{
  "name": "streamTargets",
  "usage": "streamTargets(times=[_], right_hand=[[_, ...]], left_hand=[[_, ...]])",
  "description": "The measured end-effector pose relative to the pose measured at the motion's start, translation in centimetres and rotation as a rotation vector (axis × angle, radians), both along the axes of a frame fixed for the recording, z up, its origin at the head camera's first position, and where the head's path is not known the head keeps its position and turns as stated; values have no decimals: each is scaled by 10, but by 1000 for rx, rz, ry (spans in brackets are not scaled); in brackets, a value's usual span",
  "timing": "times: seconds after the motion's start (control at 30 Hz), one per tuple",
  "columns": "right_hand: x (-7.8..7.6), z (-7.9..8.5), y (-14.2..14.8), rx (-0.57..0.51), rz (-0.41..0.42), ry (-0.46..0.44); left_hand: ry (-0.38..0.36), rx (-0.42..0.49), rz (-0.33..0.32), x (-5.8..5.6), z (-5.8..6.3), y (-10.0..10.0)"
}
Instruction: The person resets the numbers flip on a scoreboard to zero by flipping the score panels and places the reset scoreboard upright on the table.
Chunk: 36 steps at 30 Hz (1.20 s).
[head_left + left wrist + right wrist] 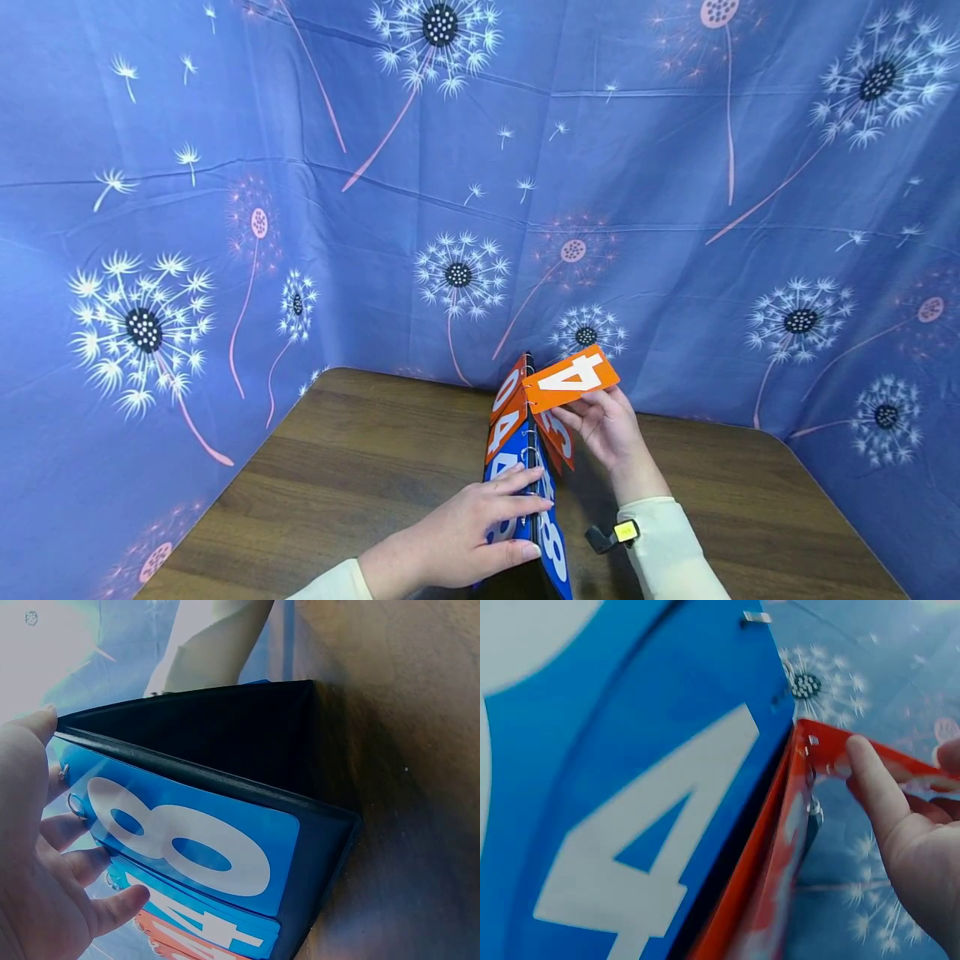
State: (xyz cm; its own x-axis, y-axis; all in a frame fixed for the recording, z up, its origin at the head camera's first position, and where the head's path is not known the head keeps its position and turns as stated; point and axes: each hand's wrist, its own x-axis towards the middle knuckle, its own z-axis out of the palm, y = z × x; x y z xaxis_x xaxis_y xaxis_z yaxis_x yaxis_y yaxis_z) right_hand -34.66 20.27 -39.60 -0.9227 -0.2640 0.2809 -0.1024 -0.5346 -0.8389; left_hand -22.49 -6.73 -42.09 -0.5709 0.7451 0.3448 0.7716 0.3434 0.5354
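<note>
A tabletop flip scoreboard (330,832) stands like a tent, with ringed number cards on both sloping faces. My left hand (472,525) rests across the near part of its top ridge, thumb and fingers spread over the rings. Between the fingers of my right hand (611,429) is an orange card (573,379) with a white 4, lifted outward near the far end and still on its rings. Beneath it hangs another orange card (555,437) showing a 3. A blue 8 card (277,859) faces the left side; a blue 4 card (667,832) is close in the right wrist view.
The scoreboard stands on a brown wooden table (360,450). Behind and at both sides hangs a blue cloth (360,275) with dandelion prints. A dark strap with a yellow tag (626,531) is on the right wrist.
</note>
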Motion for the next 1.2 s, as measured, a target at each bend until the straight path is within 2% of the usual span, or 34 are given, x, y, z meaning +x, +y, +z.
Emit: streamTargets(times=[0.2,0.33,0.5,0.67,0.77,0.9,1.0,1.2], right_hand=[[7,9,-15,138,-94,7],[9,12,-23,227,-172,29],[10,16,-33,361,-259,109],[11,17,-41,460,-309,191],[11,19,-43,490,-312,212],[9,23,-48,552,-298,232],[6,28,-53,668,-305,285],[-2,34,-62,963,-340,476]], left_hand=[[-19,4,0,0,1,0],[-7,-1,7,0,1,0],[15,-1,10,1,1,0],[70,7,4,0,-1,0],[109,14,-1,-1,-2,1],[118,22,-6,-1,-3,1],[112,23,-8,-1,-3,1],[93,15,-5,-1,-1,1]])
